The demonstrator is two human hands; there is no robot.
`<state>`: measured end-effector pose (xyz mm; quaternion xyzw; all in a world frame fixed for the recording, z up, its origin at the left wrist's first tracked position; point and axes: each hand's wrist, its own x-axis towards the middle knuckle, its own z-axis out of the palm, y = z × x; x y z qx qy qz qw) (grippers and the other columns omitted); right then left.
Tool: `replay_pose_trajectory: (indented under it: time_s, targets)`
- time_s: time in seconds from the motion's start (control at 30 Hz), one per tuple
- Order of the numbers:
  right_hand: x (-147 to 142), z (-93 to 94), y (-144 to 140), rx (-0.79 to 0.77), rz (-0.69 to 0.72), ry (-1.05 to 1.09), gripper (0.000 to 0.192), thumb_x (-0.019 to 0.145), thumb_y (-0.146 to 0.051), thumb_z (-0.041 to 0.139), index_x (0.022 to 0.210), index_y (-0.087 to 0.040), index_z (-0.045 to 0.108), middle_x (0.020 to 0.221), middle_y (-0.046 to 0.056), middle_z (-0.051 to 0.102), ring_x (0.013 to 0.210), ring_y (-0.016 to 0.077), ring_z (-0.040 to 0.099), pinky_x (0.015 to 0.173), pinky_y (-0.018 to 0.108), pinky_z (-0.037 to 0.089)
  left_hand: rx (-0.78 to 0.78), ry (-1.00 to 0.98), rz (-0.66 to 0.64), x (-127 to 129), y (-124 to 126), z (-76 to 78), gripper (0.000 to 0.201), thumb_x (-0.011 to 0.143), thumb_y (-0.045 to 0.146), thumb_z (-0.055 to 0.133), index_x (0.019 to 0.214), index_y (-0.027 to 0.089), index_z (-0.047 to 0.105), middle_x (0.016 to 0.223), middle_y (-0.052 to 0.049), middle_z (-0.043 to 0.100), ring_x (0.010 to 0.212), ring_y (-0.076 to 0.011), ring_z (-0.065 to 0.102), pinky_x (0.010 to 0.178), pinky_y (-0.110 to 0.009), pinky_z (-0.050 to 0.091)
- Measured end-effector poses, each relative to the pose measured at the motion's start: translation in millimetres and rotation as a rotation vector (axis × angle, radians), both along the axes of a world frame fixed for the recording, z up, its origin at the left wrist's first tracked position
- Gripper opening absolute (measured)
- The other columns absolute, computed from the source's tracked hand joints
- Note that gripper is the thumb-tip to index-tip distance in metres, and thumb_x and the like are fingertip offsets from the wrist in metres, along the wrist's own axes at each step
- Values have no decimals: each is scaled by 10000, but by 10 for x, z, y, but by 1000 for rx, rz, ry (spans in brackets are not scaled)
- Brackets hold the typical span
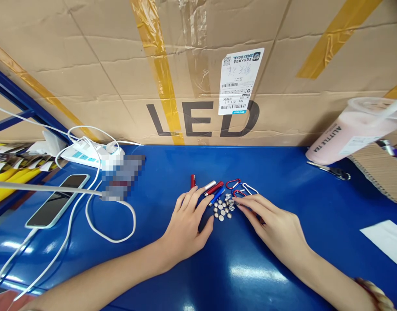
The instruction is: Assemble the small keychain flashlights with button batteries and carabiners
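Observation:
My left hand (pixel 188 222) hovers or rests over the blue table (pixel 227 255), fingers spread, its tips beside several small metal tubes. Among them are a red tube (pixel 193 181) standing apart, a silver tube (pixel 210 185), a second red tube (pixel 214 188) and a blue tube (pixel 217 196). My right hand (pixel 276 220) has its fingers stretched out, thumb and index apart, at the right edge of a pile of small round silver pieces (pixel 221 211). Just beyond its fingertips lie a red carabiner (pixel 233 184) and a silver carabiner (pixel 250 188), with more carabiners partly hidden.
A cardboard box (pixel 114 86) walls off the back. To the left lie a phone (pixel 57 202), a power strip (pixel 84 154) and loose white cables (pixel 133 222). On the right are a pink drink cup (pixel 341 134), a key (pixel 331 170) and white paper (pixel 388 242).

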<state>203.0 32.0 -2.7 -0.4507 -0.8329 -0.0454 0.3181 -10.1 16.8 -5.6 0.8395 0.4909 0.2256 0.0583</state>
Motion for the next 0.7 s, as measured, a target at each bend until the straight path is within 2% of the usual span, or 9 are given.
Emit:
replay_pose_trajectory:
  time_s: [0.13,0.3,0.4,0.7]
  targets:
    - [-4,-4,0,15,-23,-15,256,963,-226,401,1028,-210,648,940,-6,723,713,108,698,536,183,503,-22,4,10,0,-6,12,431,896,223,444,1324,177,421,1413,-128,401,1352,-303,279,1044,-461,295]
    - [7,-5,-1,20,-47,-37,277,967,-230,381,1012,-216,653,935,-9,732,697,113,702,499,185,490,-104,-10,135,-3,5,12,520,905,252,456,1402,253,304,1491,-99,284,1399,-326,137,1044,-534,263]
    - [6,-12,1,12,-54,-43,285,966,-229,374,1001,-221,657,929,-13,738,699,121,706,473,189,486,-179,-25,156,-13,25,5,514,914,247,452,1401,302,297,1478,-64,323,1393,-313,174,1054,-539,251]
    - [6,-41,7,-20,-43,-41,272,963,-230,385,1002,-223,654,955,-21,734,742,129,709,511,195,501,-217,-90,80,-22,63,16,446,929,237,424,1361,212,313,1439,-99,386,1396,-255,205,1075,-476,251]
